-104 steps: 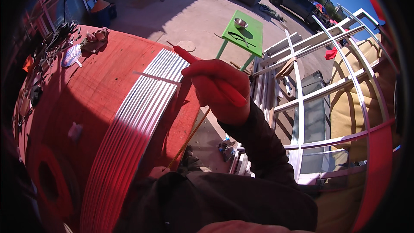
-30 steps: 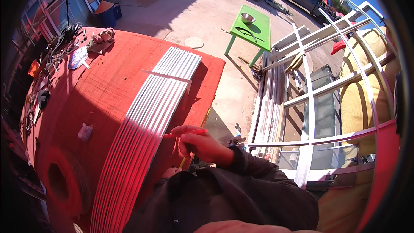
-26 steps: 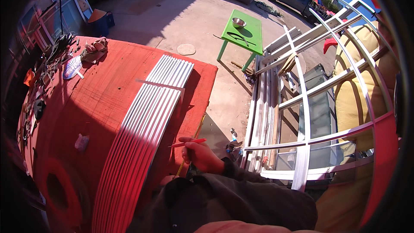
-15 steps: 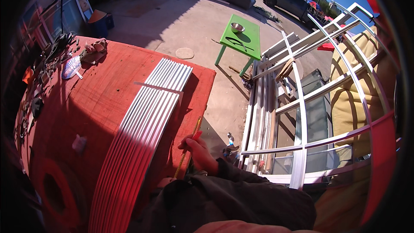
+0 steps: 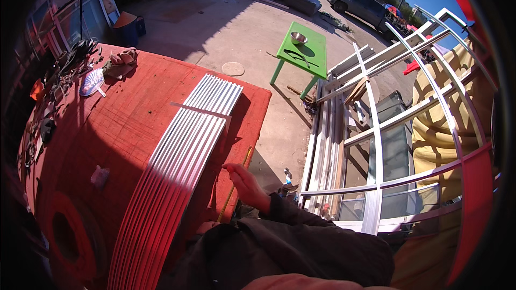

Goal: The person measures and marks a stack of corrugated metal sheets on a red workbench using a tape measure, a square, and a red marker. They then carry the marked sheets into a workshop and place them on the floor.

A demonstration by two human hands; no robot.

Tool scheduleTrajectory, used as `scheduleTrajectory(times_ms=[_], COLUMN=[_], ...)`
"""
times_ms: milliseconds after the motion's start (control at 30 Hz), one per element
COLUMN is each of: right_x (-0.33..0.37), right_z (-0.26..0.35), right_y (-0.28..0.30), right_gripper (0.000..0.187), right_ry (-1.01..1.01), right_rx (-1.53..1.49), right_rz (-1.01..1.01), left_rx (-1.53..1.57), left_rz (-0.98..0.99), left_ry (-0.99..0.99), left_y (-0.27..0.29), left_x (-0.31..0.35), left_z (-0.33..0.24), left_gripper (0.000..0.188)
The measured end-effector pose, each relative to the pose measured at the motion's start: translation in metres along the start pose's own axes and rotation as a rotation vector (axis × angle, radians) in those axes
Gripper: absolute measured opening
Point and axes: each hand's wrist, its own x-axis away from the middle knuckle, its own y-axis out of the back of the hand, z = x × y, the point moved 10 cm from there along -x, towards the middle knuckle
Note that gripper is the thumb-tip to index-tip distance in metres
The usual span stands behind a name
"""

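A stack of long ribbed metal strips, silvery white in the sun, lies along the red table, with a thin flat bar across it. To its right, a yellow measuring tape stretches along the table edge. My right hand is over the tape, thumb and fingers pressed together toward the stack; what they pinch, if anything, is too small to make out. Only a bit of my left hand shows at the tape's near end, its fingers hidden by my dark sleeve.
Right of the table stand white metal frames and a yellow cloth. A green table beyond holds a metal bowl. A fan, rags and a dark ring lie on the red table.
My right hand has turned, its fingertips now reaching left toward the strips. The small red thing that stuck out of its grip no longer shows. The strips and tape stay in place.
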Motion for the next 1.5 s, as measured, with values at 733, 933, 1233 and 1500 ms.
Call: scheduleTrajectory(times_ms=[733,933,1233,1500], right_x=[0.003,-0.044,0.031,0.025], right_z=[0.026,0.191,0.376,0.362], right_y=[0.001,0.031,0.049,0.047], right_gripper=[0.033,0.047,0.040,0.032], right_ry=[0.082,0.435,0.904,0.812], right_rx=[-0.152,-0.795,-1.014,-1.143], right_rz=[0.084,0.481,1.003,0.976], left_rx=[-0.021,-0.017,-0.009,-0.049], left_rz=[0.016,-0.011,-0.030,-0.075], left_ry=[-0.012,-0.002,-0.037,0.017], left_y=[-0.002,0.004,0.003,0.015], left_x=[-0.007,-0.002,0.002,0.015], left_z=[0.000,0.006,-0.018,-0.014], left_gripper=[0.053,0.053,0.054,0.052])
